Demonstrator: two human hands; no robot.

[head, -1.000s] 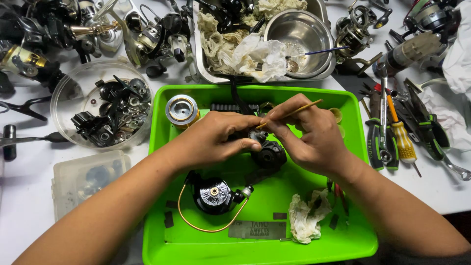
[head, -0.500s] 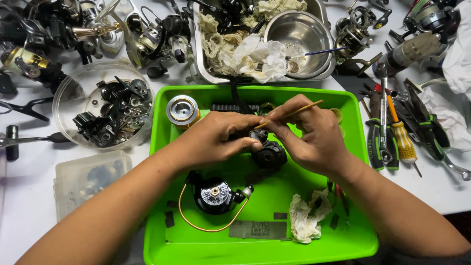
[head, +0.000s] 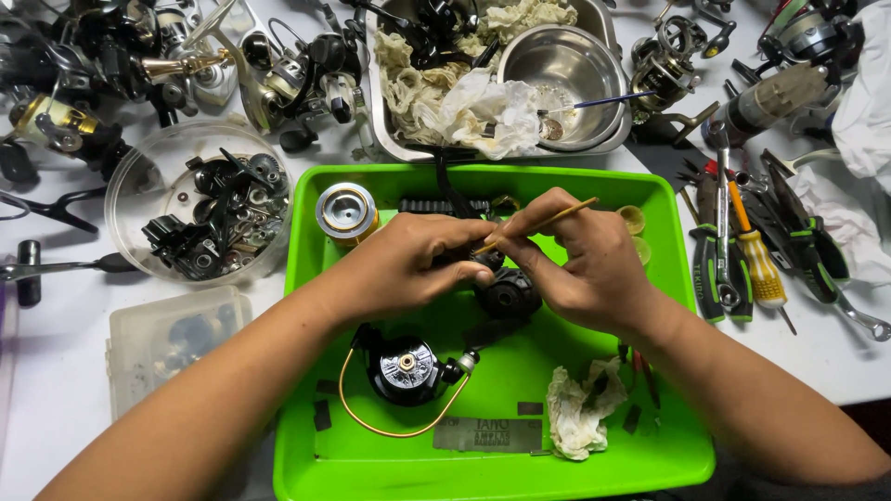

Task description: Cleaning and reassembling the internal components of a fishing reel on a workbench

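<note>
Over the middle of the bright green plastic tray (head: 687, 455), a small black reel part (head: 506, 295) is pinched in the curled fingers of the left hand (head: 408, 264), while a thin wooden stick (head: 543, 223) is gripped between the fingertips of the right hand (head: 585, 264). At six o'clock of the hands a black reel rotor with a gold wire bail (head: 404, 371) is laid, with a crumpled cloth scrap (head: 580, 413) at five o'clock. Farther off, a gold-and-silver spool (head: 346, 211) is seen at ten o'clock and a round steel bowl (head: 566, 70) at twelve.
</note>
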